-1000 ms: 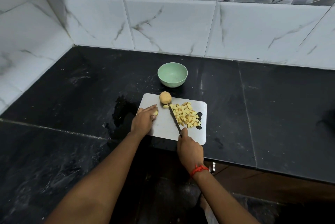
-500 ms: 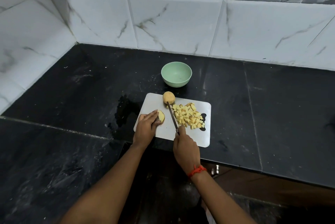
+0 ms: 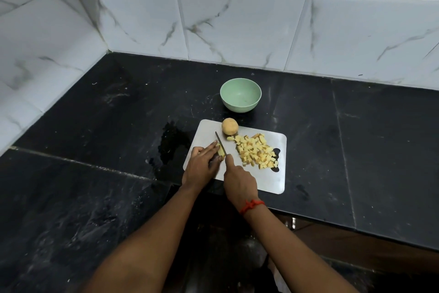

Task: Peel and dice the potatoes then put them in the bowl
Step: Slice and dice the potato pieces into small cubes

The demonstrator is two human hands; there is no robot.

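Now — knife (image 3: 218, 138) tip away-left, R hand (image 3: 240, 181) grip round it; L hand (image 3: 202, 165) grip round potato bit (image 3: 221, 151).

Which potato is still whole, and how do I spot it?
Look at the black counter, then the pale cutting board in front of the green bowl. At the board's far edge, nearest the bowl, sits the whole potato. It is the only round, uncut one; the diced potato beside it is small yellow cubes.

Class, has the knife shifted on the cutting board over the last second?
Yes. The knife has moved left, away from the diced pile and past the whole potato, to the potato piece held by the left hand.
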